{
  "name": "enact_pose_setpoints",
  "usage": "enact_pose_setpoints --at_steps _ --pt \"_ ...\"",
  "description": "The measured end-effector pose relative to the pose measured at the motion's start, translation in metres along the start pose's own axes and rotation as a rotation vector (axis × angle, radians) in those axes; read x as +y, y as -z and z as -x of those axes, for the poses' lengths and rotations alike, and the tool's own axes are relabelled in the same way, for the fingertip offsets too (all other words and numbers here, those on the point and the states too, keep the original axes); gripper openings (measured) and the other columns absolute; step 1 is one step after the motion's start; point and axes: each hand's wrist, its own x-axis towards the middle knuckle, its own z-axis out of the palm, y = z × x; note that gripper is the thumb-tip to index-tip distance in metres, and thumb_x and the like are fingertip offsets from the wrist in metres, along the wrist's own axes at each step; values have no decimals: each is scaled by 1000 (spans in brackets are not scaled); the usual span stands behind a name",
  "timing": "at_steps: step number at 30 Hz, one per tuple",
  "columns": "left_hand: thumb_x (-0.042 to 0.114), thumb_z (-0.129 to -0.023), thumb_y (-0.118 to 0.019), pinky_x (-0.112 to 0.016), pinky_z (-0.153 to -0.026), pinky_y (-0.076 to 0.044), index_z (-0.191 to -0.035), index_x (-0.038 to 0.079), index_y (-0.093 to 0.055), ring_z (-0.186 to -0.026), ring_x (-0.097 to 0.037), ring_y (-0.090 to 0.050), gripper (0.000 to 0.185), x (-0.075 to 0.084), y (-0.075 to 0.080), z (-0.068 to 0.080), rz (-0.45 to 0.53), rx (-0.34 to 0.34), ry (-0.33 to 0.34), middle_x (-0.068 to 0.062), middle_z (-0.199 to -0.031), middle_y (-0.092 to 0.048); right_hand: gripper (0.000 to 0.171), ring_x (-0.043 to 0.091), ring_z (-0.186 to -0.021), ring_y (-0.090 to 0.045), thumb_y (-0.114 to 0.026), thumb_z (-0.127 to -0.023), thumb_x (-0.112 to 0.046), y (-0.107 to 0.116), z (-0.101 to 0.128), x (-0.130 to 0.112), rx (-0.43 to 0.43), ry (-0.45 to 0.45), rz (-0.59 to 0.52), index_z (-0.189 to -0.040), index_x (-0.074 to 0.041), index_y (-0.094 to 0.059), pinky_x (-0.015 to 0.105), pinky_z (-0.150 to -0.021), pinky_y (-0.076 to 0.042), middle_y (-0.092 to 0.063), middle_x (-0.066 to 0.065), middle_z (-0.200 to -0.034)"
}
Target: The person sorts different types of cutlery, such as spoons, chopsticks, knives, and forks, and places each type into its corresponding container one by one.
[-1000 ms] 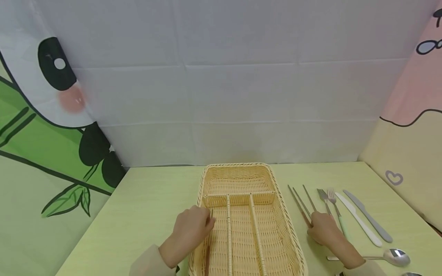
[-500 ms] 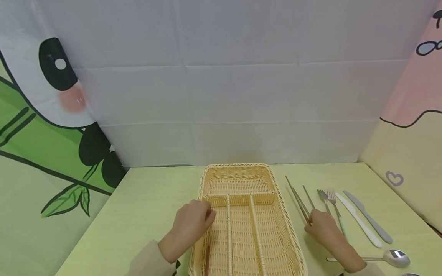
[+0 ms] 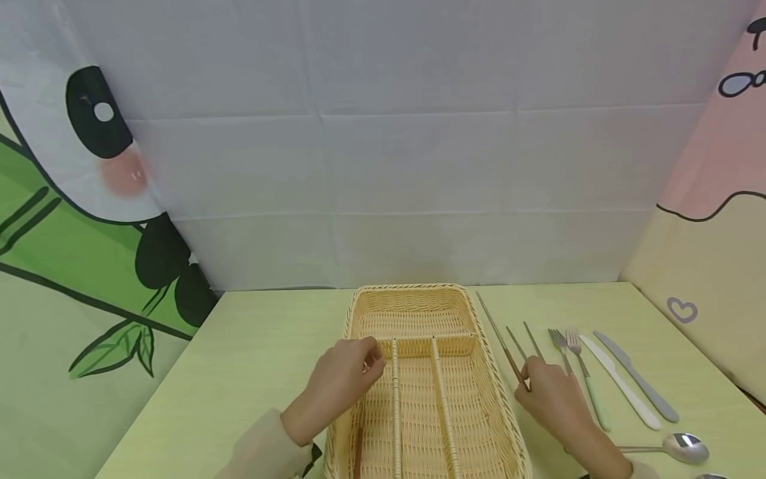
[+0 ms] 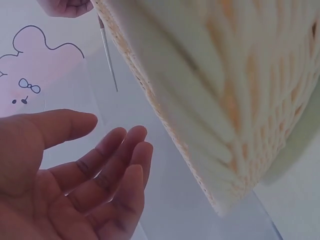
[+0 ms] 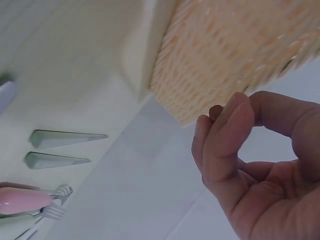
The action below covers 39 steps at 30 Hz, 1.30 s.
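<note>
A chopstick (image 3: 501,340) with a brown handle and a slim metal end is pinched in my right hand (image 3: 553,402), raised at an angle beside the wicker tray. Its brown end (image 5: 216,112) pokes out between the fingers in the right wrist view. My left hand (image 3: 347,372) hovers over the tray's left compartment, fingers loosely bent and holding nothing, as the left wrist view confirms. Below it, a brown chopstick (image 3: 359,452) lies along that compartment, partly covered by the hand. The wicker tray (image 3: 444,406) has one wide compartment at the back and three long ones in front.
Right of my right hand lie a dark-tined fork (image 3: 559,342), a green-handled fork (image 3: 589,386), a white knife (image 3: 622,382), a grey knife (image 3: 637,376) and a spoon (image 3: 685,448). Two green-ended sticks (image 5: 65,138) lie nearby. A cloth wall (image 3: 419,166) closes off the back.
My right hand has lifted the chopstick and shifted left toward the tray, swinging its tip up. My left hand has let go of the chopstick in the left compartment and risen slightly.
</note>
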Motion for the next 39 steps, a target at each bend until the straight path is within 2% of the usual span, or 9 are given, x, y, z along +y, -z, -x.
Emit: enact_pose_setpoints --at_steps 4,8,14,17,24,32,39 --pt "27 -89 -58 -19 -49 -41 -86 13 -64 -60 -5 -56 16 2 1 -3 61 -27 9 3 -75 -65 11 8 -40 -40 -56 -79 -2 3 2 -11 -11 -2 -56 -89 3 -59 19 -39 -29 -50 -3 -51" --pt "30 -90 -57 -21 -52 -44 -93 11 -64 -66 -8 -60 20 3 3 -6 111 -57 25 1 -81 -67 13 8 -40 -43 -55 -79 2 5 3 -20 -16 3 -122 -91 6 -57 16 -37 -31 -52 0 -56" --pt "27 -89 -58 -21 -52 -45 -93 11 -65 -66 -8 -60 18 5 5 -5 132 -67 23 1 -81 -67 15 8 -40 -41 -54 -79 2 9 7 -33 -21 -10 -133 -94 7 -56 16 -36 -29 -48 0 -53" --pt "29 -89 -58 -21 -53 -45 -92 12 -65 -65 -7 -59 19 8 6 -5 128 -67 18 2 -80 -67 14 8 -41 -42 -56 -79 2 11 9 -39 -21 -9 -147 -92 6 -56 16 -36 -32 -50 0 -55" --pt "31 -89 -57 -21 -56 -46 -92 13 -65 -67 -5 -59 20 15 9 -6 136 -82 -15 4 -80 -66 13 6 -41 -41 -58 -77 4 13 13 -52 5 44 -142 -90 4 -57 15 -37 -34 -50 -1 -57" --pt "29 -90 -57 -25 -65 -49 -99 9 -65 -75 -10 -61 23 25 7 -11 258 -138 -37 0 -88 -67 11 4 -42 -40 -59 -77 5 12 18 -64 5 74 -183 -86 1 -56 15 -36 -34 -50 -2 -57" --pt "23 -93 -53 -25 -70 -49 -104 6 -64 -82 -14 -62 23 30 -2 -19 321 -193 -71 -2 -94 -67 11 2 -43 -42 -59 -77 5 8 22 -71 4 120 -218 -86 0 -55 13 -37 -36 -52 -1 -60"
